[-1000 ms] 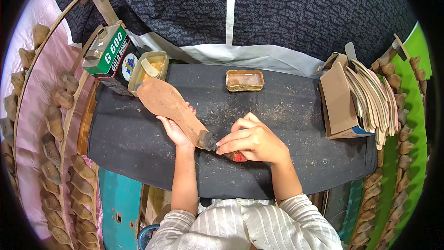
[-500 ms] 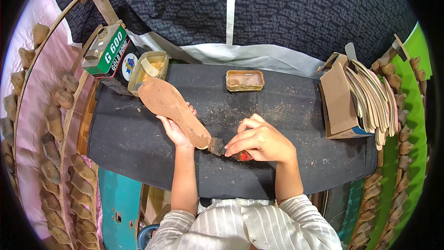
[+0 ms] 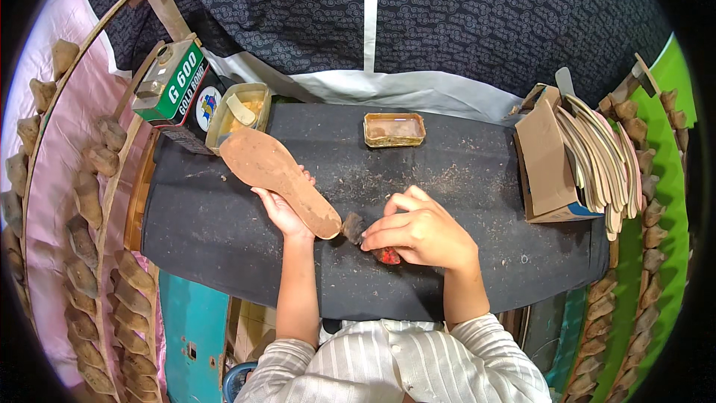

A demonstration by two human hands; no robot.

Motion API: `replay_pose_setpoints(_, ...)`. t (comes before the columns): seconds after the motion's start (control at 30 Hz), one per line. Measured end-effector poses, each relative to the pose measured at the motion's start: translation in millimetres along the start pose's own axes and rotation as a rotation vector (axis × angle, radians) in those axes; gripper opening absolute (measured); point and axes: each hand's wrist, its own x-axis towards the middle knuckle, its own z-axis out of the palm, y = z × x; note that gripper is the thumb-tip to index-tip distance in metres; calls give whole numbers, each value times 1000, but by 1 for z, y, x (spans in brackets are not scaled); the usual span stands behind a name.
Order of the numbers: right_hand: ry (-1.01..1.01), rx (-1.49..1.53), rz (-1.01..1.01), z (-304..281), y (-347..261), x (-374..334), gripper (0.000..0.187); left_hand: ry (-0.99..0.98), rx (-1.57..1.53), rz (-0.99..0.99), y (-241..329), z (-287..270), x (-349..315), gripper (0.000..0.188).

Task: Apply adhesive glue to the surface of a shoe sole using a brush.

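A brown shoe insole [image 3: 272,172] slants across the space in front of me, wide end up and to the left, narrow heel end toward the middle. My left hand [image 3: 282,213] grips it from beneath, with fingertips showing past its right edge. My right hand [image 3: 421,231] is closed around a small brush [image 3: 353,228] with a dark, blurred bristle end and a red part below the fingers. The bristle end is beside the insole's heel tip; whether they touch I cannot tell. Most of the brush's handle is hidden by my hand.
On the black-covered table [image 3: 447,283] lie scattered crumbs. A small tray [image 3: 394,140] stands at the back middle. At the left are a green metal can [image 3: 168,89] and a tub of yellowish paste [image 3: 259,97]; at the right, a cardboard box [image 3: 543,160] of insoles. Racks of shoe lasts flank both sides.
The brush has shifted slightly within my right hand's motion, its bristle end now higher and a little off the heel tip. The insole has moved slightly left.
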Motion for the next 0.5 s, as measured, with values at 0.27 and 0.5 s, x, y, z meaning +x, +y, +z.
replay_pose_setpoints(0.27, 36, 84, -103, 3, -8, 6, 26, 12, -25, -18, -1, 3, -1, 77)
replay_pose_setpoints(0.5, -44, -43, -7, -2, -6, 1, 24, -3, -10, 44, 1, 2, -2, 76)
